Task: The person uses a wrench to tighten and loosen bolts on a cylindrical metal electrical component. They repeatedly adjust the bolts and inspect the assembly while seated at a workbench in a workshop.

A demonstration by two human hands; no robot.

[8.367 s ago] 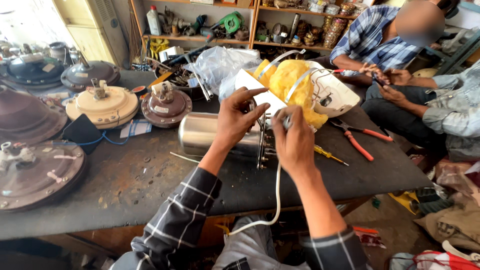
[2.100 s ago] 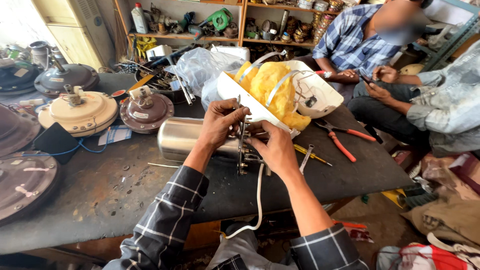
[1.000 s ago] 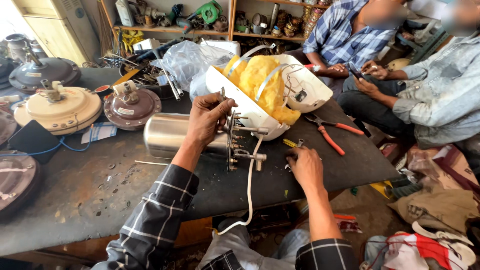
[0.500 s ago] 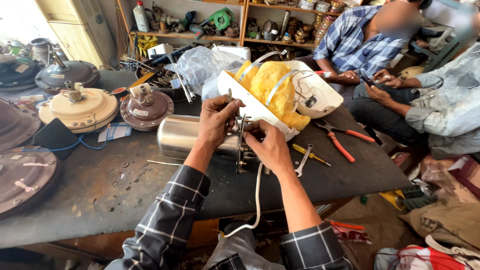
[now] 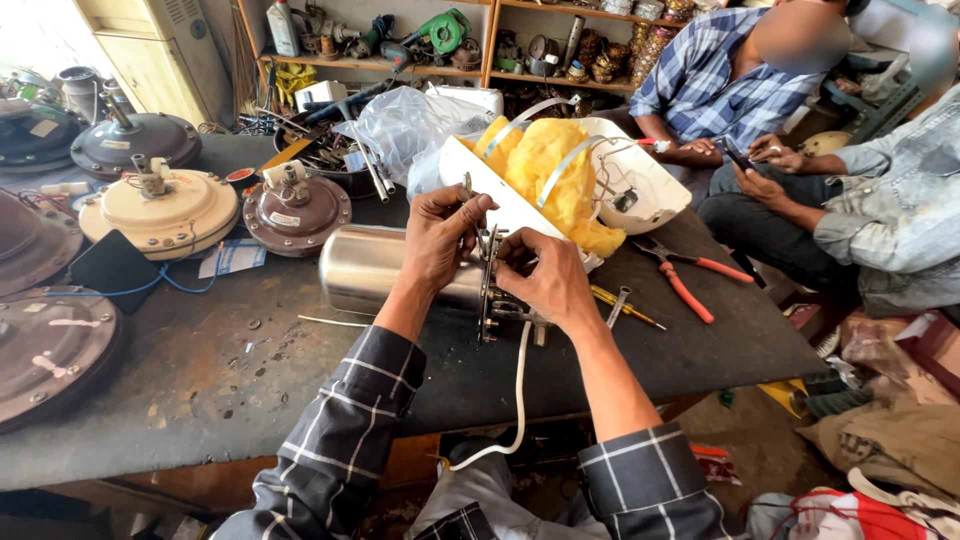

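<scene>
Both hands are right on the end of a shiny steel cylinder (image 5: pixel 385 270) lying on its side in the middle of the dark workbench (image 5: pixel 250 380). The left hand (image 5: pixel 440 235) is curled over the top of the cylinder's end plate (image 5: pixel 490 285), fingers pinched narrow around something small and thin sticking up from it, can't make out what. The right hand (image 5: pixel 545 280) is cupped on the right side of that same plate, fingers closed on the metal fittings there. A white cable (image 5: pixel 520 380) runs from the plate down off the near edge of the bench. Just to the right of the hands there's a yellow-handled screwdriver (image 5: pixel 620 305) and a small wrench-looking bit, and a bit further right a pair of orange-handled pliers (image 5: pixel 685 280). Right behind the hands, on the far side, sits a white casing (image 5: pixel 640 185) with yellow insulation (image 5: pixel 555 170) stuffed in it, touching or nearly touching the cylinder. Off to the left are a cream ceiling fan motor (image 5: pixel 160 210) and a brown fan motor (image 5: pixel 295 205), with more dark round ones at the left edge. Far side has a clear plastic bag (image 5: pixel 400 125) and shelves (image 5: pixel 480 40) full of tools. Two other people sit far right, one in a blue plaid shirt (image 5: pixel 715 80), one in a denim sleeve (image 5: pixel 900 200), their hands well apart from mine.
</scene>
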